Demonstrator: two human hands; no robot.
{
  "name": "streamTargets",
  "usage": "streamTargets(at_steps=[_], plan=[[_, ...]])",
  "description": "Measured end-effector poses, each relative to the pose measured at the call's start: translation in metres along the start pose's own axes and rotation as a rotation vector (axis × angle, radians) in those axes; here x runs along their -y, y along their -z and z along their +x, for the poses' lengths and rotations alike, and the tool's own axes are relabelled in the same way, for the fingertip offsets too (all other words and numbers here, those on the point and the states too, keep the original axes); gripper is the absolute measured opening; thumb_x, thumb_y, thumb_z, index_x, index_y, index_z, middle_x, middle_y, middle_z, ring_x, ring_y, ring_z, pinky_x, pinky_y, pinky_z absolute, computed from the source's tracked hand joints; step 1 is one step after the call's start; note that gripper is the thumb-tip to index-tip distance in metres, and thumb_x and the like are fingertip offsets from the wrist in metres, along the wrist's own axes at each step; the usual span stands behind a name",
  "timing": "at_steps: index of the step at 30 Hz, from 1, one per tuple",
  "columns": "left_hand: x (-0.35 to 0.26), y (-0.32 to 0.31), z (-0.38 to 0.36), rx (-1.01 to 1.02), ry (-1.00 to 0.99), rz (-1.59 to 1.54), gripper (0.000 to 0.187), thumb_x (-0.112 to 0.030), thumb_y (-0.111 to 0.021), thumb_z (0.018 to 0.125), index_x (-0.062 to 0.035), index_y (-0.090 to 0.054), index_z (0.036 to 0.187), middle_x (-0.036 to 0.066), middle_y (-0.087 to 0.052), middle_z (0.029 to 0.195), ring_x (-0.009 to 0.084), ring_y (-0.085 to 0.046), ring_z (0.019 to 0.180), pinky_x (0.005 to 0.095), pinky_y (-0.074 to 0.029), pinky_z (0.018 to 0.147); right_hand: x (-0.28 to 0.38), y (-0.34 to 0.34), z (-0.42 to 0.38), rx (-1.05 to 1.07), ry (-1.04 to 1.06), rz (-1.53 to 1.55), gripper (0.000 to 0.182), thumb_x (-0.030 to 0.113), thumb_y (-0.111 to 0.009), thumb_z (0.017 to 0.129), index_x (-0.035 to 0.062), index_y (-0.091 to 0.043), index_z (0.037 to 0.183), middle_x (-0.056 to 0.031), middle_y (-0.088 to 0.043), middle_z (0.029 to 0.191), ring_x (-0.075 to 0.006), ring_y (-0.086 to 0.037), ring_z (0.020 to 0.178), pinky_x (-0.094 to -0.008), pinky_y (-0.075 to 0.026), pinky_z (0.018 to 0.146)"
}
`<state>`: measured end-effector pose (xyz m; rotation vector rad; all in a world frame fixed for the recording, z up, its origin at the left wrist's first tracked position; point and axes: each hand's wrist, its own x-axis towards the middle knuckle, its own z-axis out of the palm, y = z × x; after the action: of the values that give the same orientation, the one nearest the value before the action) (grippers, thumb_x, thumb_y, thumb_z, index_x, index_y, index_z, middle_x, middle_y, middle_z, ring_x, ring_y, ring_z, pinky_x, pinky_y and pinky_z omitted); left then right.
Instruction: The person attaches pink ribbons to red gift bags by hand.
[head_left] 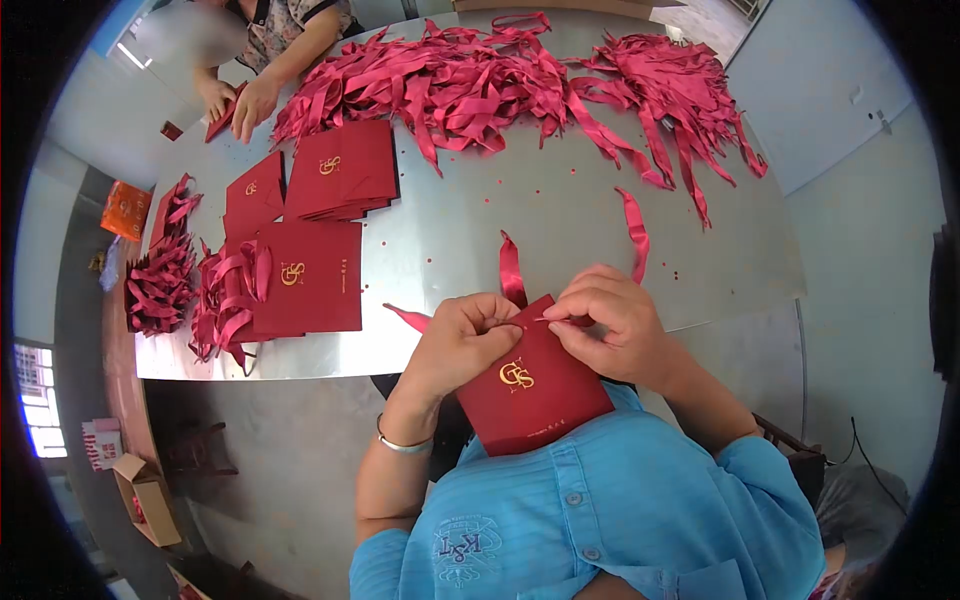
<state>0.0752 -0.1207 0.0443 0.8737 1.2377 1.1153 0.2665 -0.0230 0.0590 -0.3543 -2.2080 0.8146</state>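
A dark red paper gift bag with a gold logo leans against my body at the table's front edge, its top edge up between my hands. My left hand is closed on the bag's upper left edge, thumb in front. At the upper right corner, the fingers of my right hand pinch the end of a red satin ribbon, whose other part reaches out over the table. A second ribbon sticks out behind the bag's top. Another ribbon tip shows left of my left hand. Fingers hide where ribbon meets bag.
Heaps of loose red ribbons cover the far side of the metal table. Stacked flat red bags and bags with ribbon handles lie at left. Across the table, another person's hands hold a red bag.
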Motion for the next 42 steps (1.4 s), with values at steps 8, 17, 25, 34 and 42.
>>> streamTargets(at_steps=[8,17,25,34,42], plan=[[-0.003,-0.016,-0.001,-0.133,-0.056,0.176,0.010,-0.002,-0.065,0.082,0.0011,-0.062,0.073,-0.005,-0.054,0.062,0.0017,-0.045,0.059,0.0208,-0.036,0.051,0.005,-0.001,0.002,-0.032,0.110,-0.015,0.021,-0.006,-0.074,0.066,0.0039,-0.065,0.083,-0.0080,-0.064,0.076,-0.0240,-0.062,0.069,-0.0338,-0.049,0.064],[0.005,-0.005,-0.002,-0.121,-0.097,0.245,0.012,-0.007,-0.065,0.089,0.0015,-0.067,0.081,-0.004,-0.062,0.070,0.0016,-0.050,0.064,0.0190,-0.041,0.056,0.003,-0.005,-0.002,-0.050,0.122,-0.112,0.021,-0.006,-0.074,0.065,0.0041,-0.066,0.081,-0.0082,-0.064,0.075,-0.0234,-0.061,0.068,-0.0330,-0.049,0.062],[0.006,-0.003,-0.004,-0.106,-0.050,0.116,0.016,-0.009,-0.059,0.095,0.0030,-0.069,0.091,-0.004,-0.064,0.077,0.0025,-0.052,0.072,0.0194,-0.043,0.062,0.008,-0.013,0.000,-0.036,0.220,-0.226,0.021,-0.003,-0.075,0.062,0.0054,-0.066,0.079,-0.0059,-0.063,0.076,-0.0235,-0.060,0.070,-0.0325,-0.051,0.061],[0.004,-0.003,-0.006,-0.106,-0.065,0.170,0.017,-0.010,-0.060,0.095,0.0026,-0.069,0.089,-0.004,-0.063,0.075,0.0019,-0.051,0.069,0.0192,-0.042,0.059,0.006,-0.019,-0.002,-0.061,0.213,-0.280,0.022,-0.004,-0.075,0.061,0.0053,-0.065,0.077,-0.0060,-0.061,0.074,-0.0241,-0.059,0.068,-0.0325,-0.051,0.059],[0.001,-0.004,-0.007,-0.113,-0.075,0.187,0.017,-0.010,-0.059,0.096,0.0020,-0.068,0.088,-0.005,-0.062,0.074,0.0018,-0.050,0.068,0.0194,-0.042,0.059,0.005,-0.017,-0.001,-0.061,0.166,-0.166,0.021,-0.007,-0.073,0.062,0.0043,-0.064,0.077,-0.0072,-0.061,0.072,-0.0249,-0.059,0.065,-0.0326,-0.049,0.057]])
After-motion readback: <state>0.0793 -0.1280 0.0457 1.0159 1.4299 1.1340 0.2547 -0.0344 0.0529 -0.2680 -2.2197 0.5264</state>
